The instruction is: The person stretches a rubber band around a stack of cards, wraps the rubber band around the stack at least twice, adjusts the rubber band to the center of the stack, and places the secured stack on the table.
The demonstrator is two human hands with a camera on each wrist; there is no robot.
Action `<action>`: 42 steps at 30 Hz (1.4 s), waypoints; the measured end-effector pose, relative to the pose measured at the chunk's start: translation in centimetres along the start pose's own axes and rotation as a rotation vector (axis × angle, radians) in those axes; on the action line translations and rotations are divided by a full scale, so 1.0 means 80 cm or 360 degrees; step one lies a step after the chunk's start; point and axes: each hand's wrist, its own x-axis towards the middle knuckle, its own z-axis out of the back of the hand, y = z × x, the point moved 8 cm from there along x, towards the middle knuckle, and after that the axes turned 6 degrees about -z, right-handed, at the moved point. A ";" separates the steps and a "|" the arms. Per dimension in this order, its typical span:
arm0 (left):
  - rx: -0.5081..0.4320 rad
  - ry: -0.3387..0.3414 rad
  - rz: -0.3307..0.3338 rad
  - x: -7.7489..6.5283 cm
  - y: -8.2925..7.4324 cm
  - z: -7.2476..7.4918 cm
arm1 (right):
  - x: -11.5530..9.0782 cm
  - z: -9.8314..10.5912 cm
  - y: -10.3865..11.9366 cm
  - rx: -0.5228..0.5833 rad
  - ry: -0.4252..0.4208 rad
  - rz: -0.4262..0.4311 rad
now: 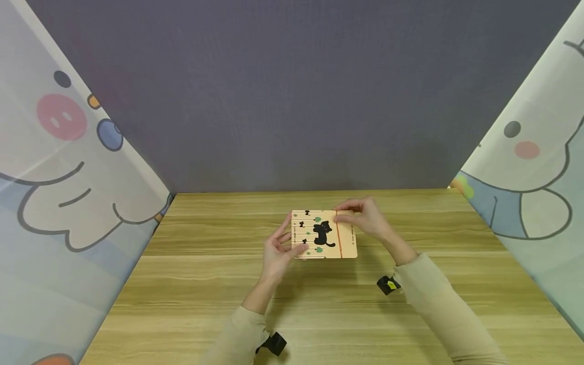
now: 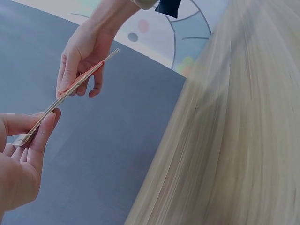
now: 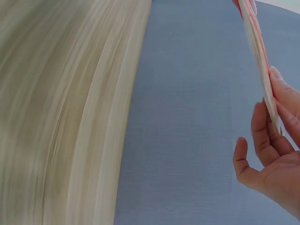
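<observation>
Cream notebook (image 1: 331, 239), quantity one, held by two hands.
One notebook, raised above one wooden table (image 1: 205, 284); black printed cats (image 1: 323, 234) on its cover, one large, three small; one red band (image 1: 339, 241) across it, towards the right edge; one left hand (image 1: 278, 253), pinching the left edge, thumb in front; one right hand (image 1: 368, 219), pinching the upper edge by the band.
</observation>
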 end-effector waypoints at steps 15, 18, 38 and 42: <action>0.0057 -0.0021 -0.0028 0.000 -0.003 0.002 | -0.004 0.008 -0.006 0.0075 -0.0018 -0.0150; 0.0039 -0.0019 -0.0023 0.000 -0.004 0.003 | -0.006 0.011 -0.005 0.0053 -0.0024 -0.0171; 0.0021 0.0029 -0.0007 -0.001 -0.005 -0.012 | -0.004 -0.001 0.001 0.0069 0.0034 -0.0092; 0.0018 -0.0023 0.0013 0.000 -0.005 -0.006 | -0.006 0.011 0.001 0.0055 0.0012 -0.0127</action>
